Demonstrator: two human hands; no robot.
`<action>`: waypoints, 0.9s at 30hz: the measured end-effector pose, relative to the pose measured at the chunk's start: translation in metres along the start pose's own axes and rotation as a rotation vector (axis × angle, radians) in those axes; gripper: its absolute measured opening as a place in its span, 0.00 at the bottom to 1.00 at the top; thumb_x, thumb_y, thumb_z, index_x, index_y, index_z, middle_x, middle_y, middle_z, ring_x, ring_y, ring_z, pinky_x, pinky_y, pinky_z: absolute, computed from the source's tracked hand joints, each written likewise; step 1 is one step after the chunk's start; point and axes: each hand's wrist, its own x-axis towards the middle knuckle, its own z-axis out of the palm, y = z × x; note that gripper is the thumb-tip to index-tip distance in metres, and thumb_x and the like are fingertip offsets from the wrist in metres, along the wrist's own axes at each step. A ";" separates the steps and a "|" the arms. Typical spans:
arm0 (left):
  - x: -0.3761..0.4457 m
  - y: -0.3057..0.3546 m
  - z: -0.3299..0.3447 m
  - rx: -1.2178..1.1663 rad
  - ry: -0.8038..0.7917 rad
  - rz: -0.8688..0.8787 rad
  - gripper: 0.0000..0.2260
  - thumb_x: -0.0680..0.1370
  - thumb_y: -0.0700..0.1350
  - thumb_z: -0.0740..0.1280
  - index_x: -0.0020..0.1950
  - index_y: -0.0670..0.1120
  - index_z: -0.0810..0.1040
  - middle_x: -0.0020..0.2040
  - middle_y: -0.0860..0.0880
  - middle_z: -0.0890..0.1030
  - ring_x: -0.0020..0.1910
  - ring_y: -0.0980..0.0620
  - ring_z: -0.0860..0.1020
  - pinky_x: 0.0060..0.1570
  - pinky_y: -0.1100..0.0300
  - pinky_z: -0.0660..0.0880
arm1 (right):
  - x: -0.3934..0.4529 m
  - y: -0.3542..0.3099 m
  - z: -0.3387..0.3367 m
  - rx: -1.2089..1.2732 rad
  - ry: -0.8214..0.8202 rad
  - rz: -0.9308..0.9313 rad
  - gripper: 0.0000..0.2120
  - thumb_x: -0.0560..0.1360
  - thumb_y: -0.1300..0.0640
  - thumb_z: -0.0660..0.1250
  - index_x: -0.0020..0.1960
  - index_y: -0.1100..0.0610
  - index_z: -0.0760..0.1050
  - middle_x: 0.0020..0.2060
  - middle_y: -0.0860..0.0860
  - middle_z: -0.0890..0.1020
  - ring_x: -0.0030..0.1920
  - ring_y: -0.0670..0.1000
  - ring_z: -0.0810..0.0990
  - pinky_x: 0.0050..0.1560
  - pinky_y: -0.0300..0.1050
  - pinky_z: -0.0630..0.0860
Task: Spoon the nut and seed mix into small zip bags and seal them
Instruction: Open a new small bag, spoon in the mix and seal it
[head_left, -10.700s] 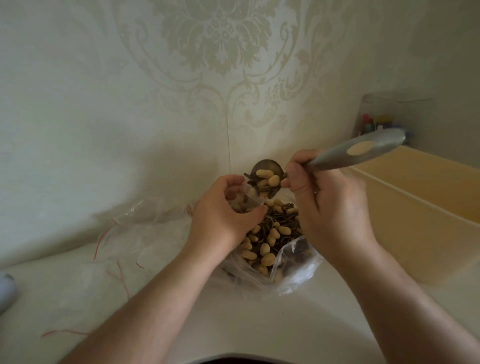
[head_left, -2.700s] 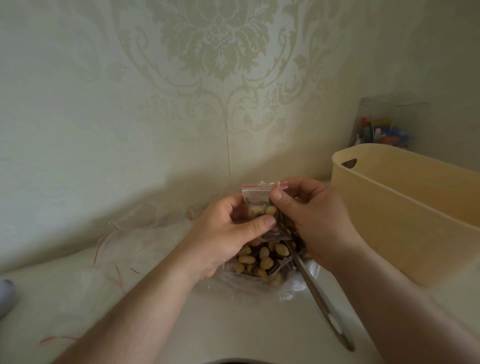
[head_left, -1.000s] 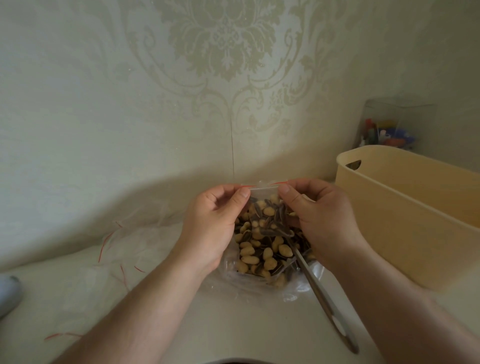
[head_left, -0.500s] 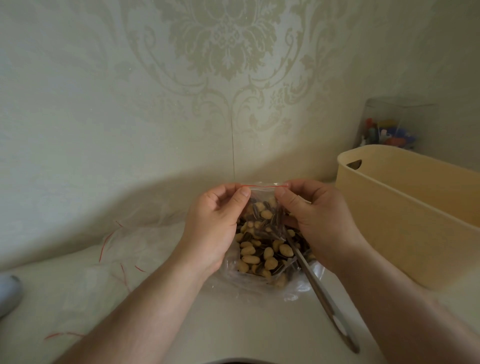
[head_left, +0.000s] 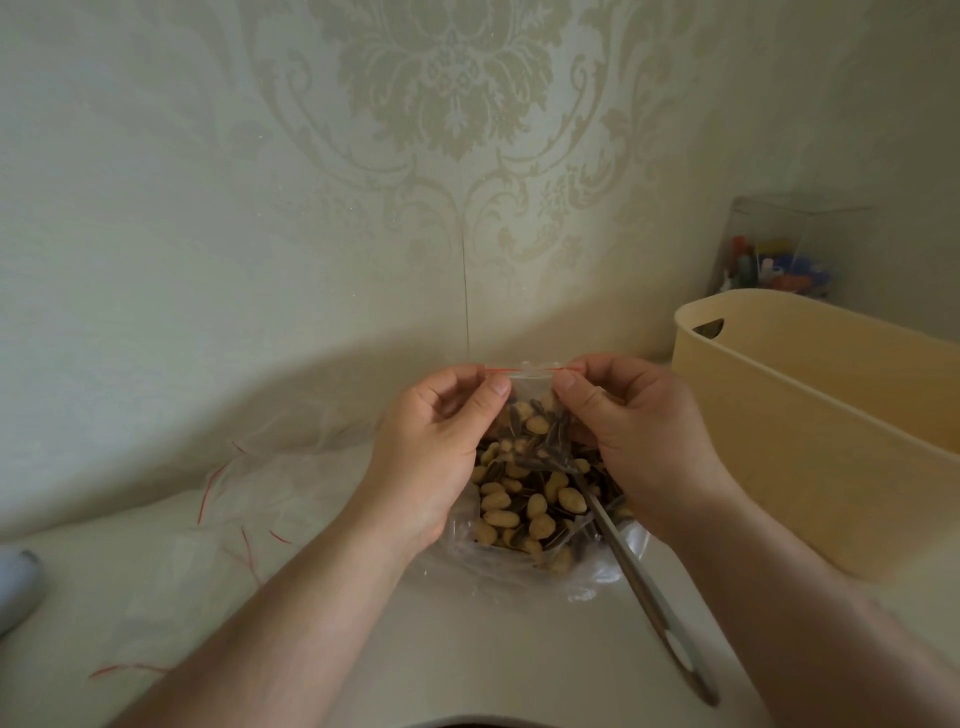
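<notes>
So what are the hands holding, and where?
Both the left hand and right hand pinch the small zip bag at its top corners.

No writing, label, brand or number can be read anywhere. The small zip bag (head_left: 530, 395) carries only a plain red strip along its top, the beige tub (head_left: 810, 415) has bare walls, and the wallpaper (head_left: 441, 130) shows only ornament.

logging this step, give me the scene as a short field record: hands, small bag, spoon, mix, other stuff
left hand: pinches small zip bag's top left corner
right hand: pinches its top right corner
small zip bag: upright, holds some mix
spoon: bowl in nut and seed mix, handle on table
nut and seed mix: in open clear bag
beige tub: right of hands
</notes>
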 end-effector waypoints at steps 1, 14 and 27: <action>0.000 0.000 -0.001 0.009 0.005 0.012 0.05 0.79 0.44 0.73 0.53 0.46 0.87 0.49 0.47 0.88 0.51 0.51 0.85 0.63 0.48 0.80 | 0.000 0.000 0.000 0.006 -0.007 0.004 0.05 0.80 0.57 0.71 0.47 0.56 0.84 0.40 0.57 0.87 0.42 0.58 0.87 0.48 0.59 0.86; -0.002 -0.001 0.000 0.083 -0.017 0.080 0.05 0.82 0.43 0.71 0.53 0.44 0.86 0.48 0.44 0.87 0.51 0.46 0.85 0.58 0.52 0.82 | -0.002 0.001 0.004 -0.075 -0.044 -0.006 0.03 0.80 0.58 0.72 0.48 0.54 0.84 0.41 0.58 0.87 0.46 0.61 0.87 0.51 0.57 0.86; -0.003 0.001 -0.001 0.109 -0.041 0.143 0.04 0.77 0.49 0.74 0.50 0.52 0.87 0.48 0.47 0.88 0.51 0.46 0.86 0.57 0.48 0.82 | -0.004 -0.002 0.004 -0.056 -0.070 -0.015 0.04 0.80 0.58 0.71 0.48 0.54 0.83 0.40 0.57 0.86 0.40 0.54 0.85 0.44 0.46 0.85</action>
